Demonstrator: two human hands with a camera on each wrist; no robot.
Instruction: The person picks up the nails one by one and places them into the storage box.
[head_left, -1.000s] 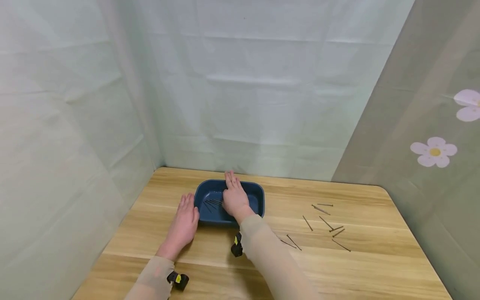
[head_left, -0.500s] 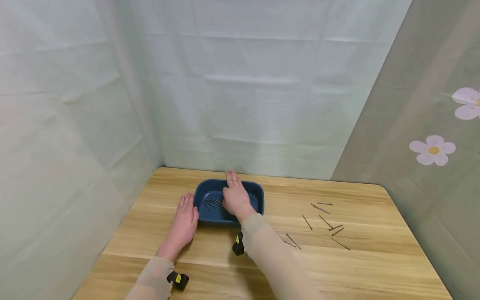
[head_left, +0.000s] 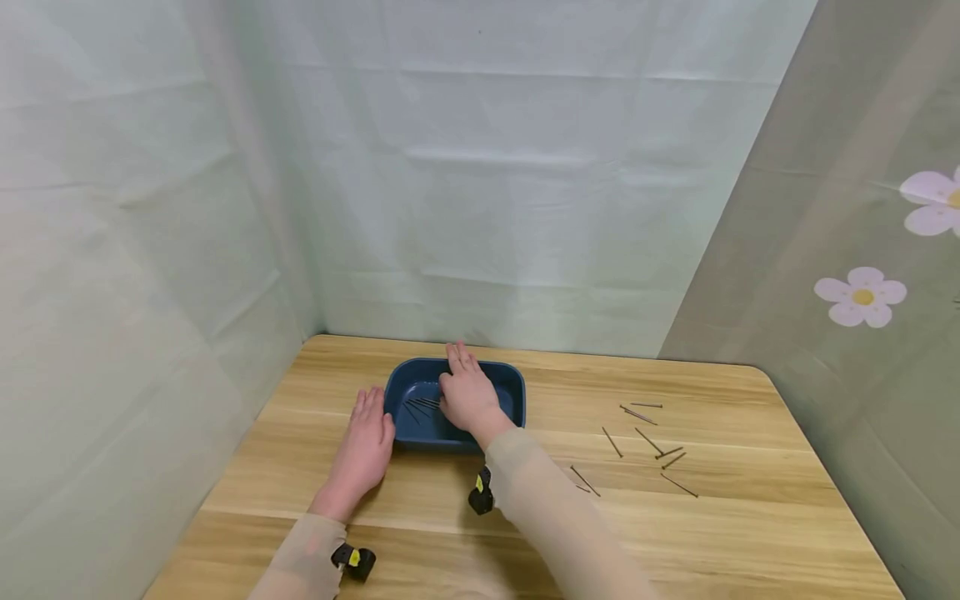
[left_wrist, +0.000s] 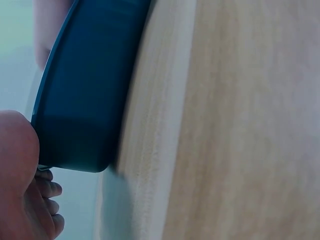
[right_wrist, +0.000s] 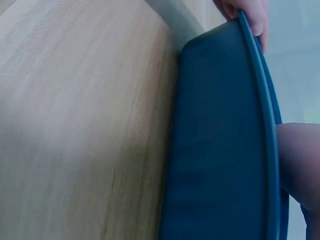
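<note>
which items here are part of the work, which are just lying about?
In the work:
blue tray, left hand beside it
nails in tray, right hand over them
loose nails on table

Lying about:
backdrop cloth
flower curtain

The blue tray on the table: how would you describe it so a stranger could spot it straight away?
Start at the wooden table and look to its far left part, near the pale green curtain. There sits the blue tray, a shallow rounded rectangle, with the left hand flat beside it and the right hand inside. It is the only container; thin nails lie in it, while the loose nails lie scattered to its right.
</note>
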